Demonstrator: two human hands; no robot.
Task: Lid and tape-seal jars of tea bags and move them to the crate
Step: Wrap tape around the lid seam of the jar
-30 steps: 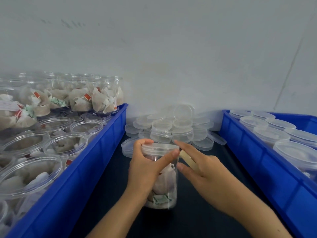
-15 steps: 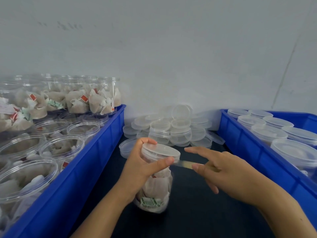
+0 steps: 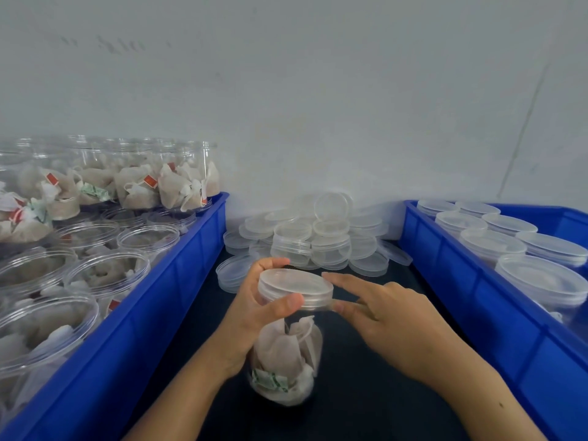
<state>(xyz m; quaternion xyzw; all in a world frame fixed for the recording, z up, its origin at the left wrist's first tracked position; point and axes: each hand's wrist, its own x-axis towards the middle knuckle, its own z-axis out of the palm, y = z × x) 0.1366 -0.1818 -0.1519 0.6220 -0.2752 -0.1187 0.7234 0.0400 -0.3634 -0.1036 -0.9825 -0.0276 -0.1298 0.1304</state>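
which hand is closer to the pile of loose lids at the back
Left. The left hand grips the jar just in front of the loose lids; the right hand sits slightly nearer the person.

No legible text, brand, number or sign is found. Red tags [image 3: 150,181] and a green-printed tag [image 3: 269,381] are seen on tea bags in clear jars, but their print is blurred.
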